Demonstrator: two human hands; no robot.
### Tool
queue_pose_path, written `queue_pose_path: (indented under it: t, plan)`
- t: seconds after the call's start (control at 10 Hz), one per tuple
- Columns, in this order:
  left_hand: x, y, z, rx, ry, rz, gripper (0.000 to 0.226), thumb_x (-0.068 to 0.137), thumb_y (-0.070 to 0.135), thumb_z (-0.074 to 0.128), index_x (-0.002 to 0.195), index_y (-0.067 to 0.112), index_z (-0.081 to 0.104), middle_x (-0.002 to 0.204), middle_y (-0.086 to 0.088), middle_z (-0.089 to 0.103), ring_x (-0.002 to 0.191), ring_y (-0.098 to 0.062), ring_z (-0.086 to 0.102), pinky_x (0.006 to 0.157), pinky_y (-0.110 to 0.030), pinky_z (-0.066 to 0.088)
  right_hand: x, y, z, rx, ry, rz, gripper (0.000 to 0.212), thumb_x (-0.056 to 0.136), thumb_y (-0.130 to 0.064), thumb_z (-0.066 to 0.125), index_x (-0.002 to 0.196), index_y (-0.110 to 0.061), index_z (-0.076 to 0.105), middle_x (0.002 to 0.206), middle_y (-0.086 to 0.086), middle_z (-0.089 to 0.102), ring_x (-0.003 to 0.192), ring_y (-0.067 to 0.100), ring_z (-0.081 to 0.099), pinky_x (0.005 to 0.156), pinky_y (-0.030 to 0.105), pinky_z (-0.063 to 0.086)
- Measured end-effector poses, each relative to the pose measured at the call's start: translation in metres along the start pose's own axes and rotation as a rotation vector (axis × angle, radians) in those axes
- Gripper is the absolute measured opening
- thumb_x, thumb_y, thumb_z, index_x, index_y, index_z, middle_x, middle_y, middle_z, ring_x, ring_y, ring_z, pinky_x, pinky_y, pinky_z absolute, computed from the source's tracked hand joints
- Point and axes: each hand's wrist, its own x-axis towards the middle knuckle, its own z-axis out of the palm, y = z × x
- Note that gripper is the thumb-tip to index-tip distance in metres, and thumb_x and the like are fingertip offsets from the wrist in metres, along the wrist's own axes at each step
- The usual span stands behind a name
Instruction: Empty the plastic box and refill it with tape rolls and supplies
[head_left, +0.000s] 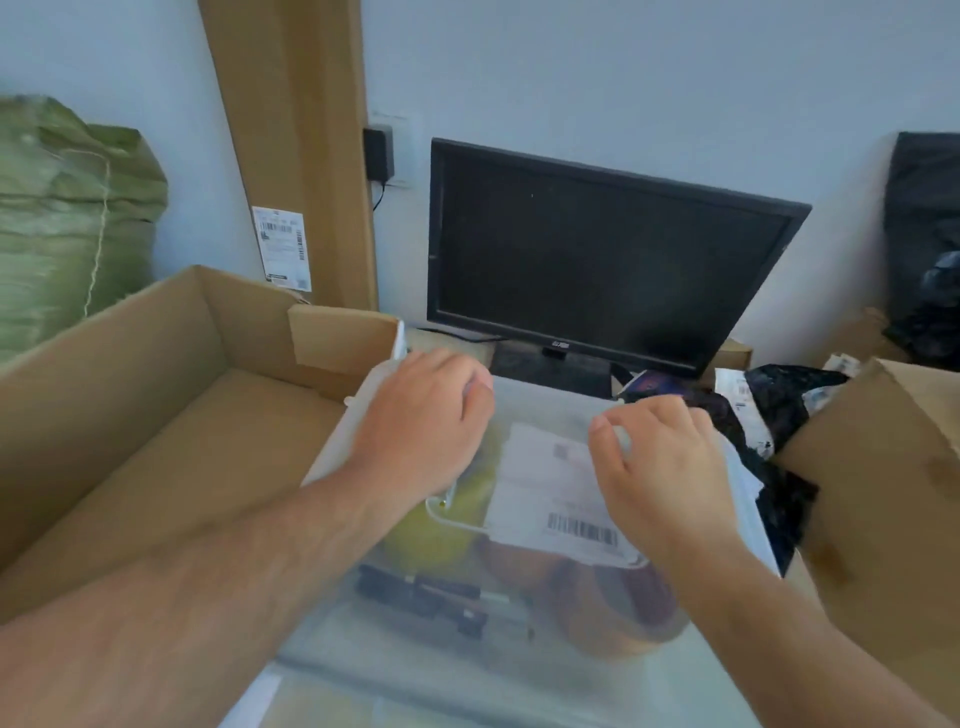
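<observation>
Both hands, left (423, 421) and right (660, 467), rested curled on the lidded plastic box (519, 649), apparently grasping nothing; beyond them a dark monitor (602, 260) stood against a pale wall (623, 78).

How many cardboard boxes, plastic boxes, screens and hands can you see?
Cardboard boxes: 2, left box, right box
Plastic box: 1
Screen: 1
Hands: 2, left hand, right hand
Total: 6
</observation>
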Motion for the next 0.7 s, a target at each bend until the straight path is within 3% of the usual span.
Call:
queue_pose_path:
  t: [0.1,0.2,0.3,0.4,0.5,0.6,0.7]
  plan:
    - [-0.002,0.004,-0.004,0.021,-0.012,-0.027,0.035,0.101,0.031,0.034,0.102,0.022,0.067,0.099,0.008,0.067,0.090,-0.009,0.052,0.082,-0.026,0.043,-0.003,-0.002,-0.005,0.024,-0.020,0.019,0.042,0.093,-0.034,0.039,0.091,-0.015,0.077,0.102,0.008,0.067,0.094,0.033,0.057,0.089,0.040,0.040]
    - [-0.006,0.008,-0.011,0.068,-0.006,-0.028,0.033,0.100,0.030,0.038,0.097,0.022,0.069,0.094,0.008,0.068,0.085,-0.010,0.054,0.078,-0.028,0.048,-0.012,-0.007,-0.020,0.043,-0.183,0.049,0.038,0.098,-0.032,0.041,0.110,-0.014,0.073,0.125,0.009,0.065,0.115,0.034,0.054,0.102,0.042,0.039]
    - [-0.020,0.015,-0.018,0.064,-0.098,-0.031,0.032,0.101,0.029,0.039,0.111,0.023,0.068,0.109,0.008,0.069,0.101,-0.011,0.057,0.092,-0.029,0.048,-0.023,-0.012,-0.043,-0.019,-0.441,0.038,0.049,0.104,-0.040,0.037,0.148,-0.020,0.047,0.161,0.002,0.032,0.147,0.023,0.026,0.119,0.035,0.019]
    - [-0.037,0.022,-0.024,0.054,-0.306,-0.044,0.042,0.103,0.035,0.034,0.140,0.023,0.050,0.143,0.008,0.051,0.134,-0.014,0.043,0.115,-0.033,0.031,-0.029,-0.017,-0.072,0.018,-0.634,0.077,0.051,0.105,-0.046,0.034,0.147,-0.021,0.048,0.160,0.000,0.034,0.146,0.018,0.029,0.116,0.032,0.024]
    - [-0.049,0.030,-0.038,0.008,-0.420,-0.131,0.036,0.102,0.042,0.031,0.125,0.026,0.055,0.126,0.010,0.058,0.118,-0.014,0.054,0.108,-0.040,0.041,-0.027,-0.028,-0.102,0.034,-0.795,0.132,0.048,0.102,-0.052,0.034,0.110,-0.015,0.064,0.112,0.004,0.061,0.109,0.023,0.056,0.093,0.034,0.043]
    - [-0.040,0.055,-0.070,-0.300,-0.414,-0.326,0.037,0.102,0.042,0.030,0.089,0.025,0.059,0.093,0.006,0.063,0.086,-0.009,0.059,0.091,-0.042,0.049,-0.011,-0.040,-0.136,0.093,-0.812,0.167,0.059,0.101,-0.054,0.034,0.108,-0.005,0.066,0.092,0.007,0.058,0.087,0.024,0.056,0.078,0.033,0.044]
    - [-0.021,0.082,-0.116,-0.525,-0.437,-0.484,0.042,0.102,0.054,0.027,0.102,0.028,0.059,0.104,0.007,0.064,0.092,-0.006,0.058,0.092,-0.032,0.043,0.007,-0.052,-0.175,0.266,-0.672,0.208,0.060,0.101,-0.053,0.037,0.110,-0.001,0.067,0.090,0.012,0.060,0.086,0.032,0.058,0.082,0.039,0.048]
